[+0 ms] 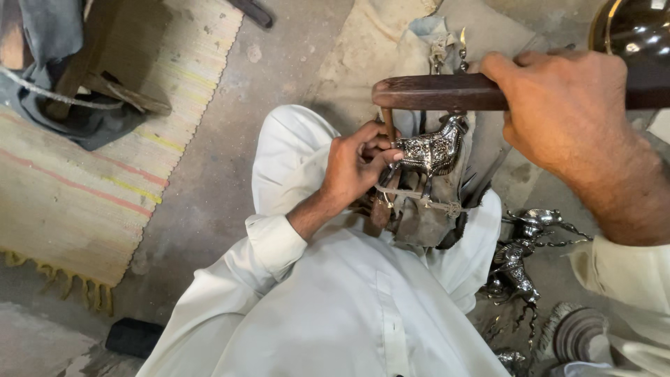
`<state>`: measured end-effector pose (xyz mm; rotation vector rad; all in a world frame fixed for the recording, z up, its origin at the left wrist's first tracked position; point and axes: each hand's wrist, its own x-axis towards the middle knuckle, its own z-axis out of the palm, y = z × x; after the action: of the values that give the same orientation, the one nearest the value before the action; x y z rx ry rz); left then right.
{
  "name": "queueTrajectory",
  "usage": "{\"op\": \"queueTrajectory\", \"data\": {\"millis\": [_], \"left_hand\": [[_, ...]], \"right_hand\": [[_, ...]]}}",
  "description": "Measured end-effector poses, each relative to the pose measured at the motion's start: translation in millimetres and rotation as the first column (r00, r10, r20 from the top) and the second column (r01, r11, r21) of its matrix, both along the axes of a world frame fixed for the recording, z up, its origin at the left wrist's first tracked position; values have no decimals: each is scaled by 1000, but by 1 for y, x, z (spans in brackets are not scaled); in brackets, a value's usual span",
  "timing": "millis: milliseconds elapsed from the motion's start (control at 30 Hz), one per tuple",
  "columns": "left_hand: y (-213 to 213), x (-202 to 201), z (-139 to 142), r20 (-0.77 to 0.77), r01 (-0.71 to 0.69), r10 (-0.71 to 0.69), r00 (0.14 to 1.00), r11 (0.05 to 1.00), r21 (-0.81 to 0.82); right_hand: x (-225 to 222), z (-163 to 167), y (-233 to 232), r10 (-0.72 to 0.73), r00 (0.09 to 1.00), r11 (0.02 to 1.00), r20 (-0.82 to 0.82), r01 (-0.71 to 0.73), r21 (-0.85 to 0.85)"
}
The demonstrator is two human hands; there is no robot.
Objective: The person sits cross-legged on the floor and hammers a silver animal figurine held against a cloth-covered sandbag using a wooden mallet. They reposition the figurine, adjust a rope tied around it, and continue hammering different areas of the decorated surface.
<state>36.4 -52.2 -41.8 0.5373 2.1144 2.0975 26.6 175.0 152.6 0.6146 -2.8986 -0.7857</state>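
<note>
- The left hand is clenched around a small shiny metal animal figure — looks like a goat or deer, silver coloured — pinching it at the rear end with the fingers curled tight.
- The figure sits upright over the person's lap, resting against a worn grey cloth pad, with its head pointing to the right of the picture.
- The right hand is wrapped firmly around a dark wooden handle that runs sideways across the top of the picture, right above the figure. A thin stem drops down from the left end of the handle toward the left hand; I can't tell what's at its tip, since the fingers hide it.
- The person is in loose white clothes, sitting low on a rough concrete floor.
- More silver animal figures lie in a heap on the floor on the right, just beside the knee and well below the right forearm.
- A striped woven mat with a fringed edge covers the floor on the left, and a bit of grey fabric lies bunched on its top corner.
- There's a rounded shiny brass-looking object in the top right corner, just behind the right hand — only partly in view.
</note>
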Motion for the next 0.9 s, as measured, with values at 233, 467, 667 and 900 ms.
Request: {"op": "queueTrajectory", "data": {"millis": [233, 467, 667, 900], "left_hand": [[0, 2, -2, -29, -19, 18, 999, 999, -30], [-2, 4, -2, 14, -15, 15, 1000, 1000, -6], [-3, 3, 2, -39, 0, 0, 999, 1000, -5], [-3, 3, 3, 99, 42, -37, 994, 998, -50]], "right_hand": [[-2, -1, 4, 4, 1000, 1000, -15, -4, -13], [-4, -4, 1, -37, 997, 997, 63, 33, 63], [-2, 3, 3, -65, 998, 947, 9, 64, -316], [-3, 3, 3, 0, 1000, 988, -14, -3, -152]]}}
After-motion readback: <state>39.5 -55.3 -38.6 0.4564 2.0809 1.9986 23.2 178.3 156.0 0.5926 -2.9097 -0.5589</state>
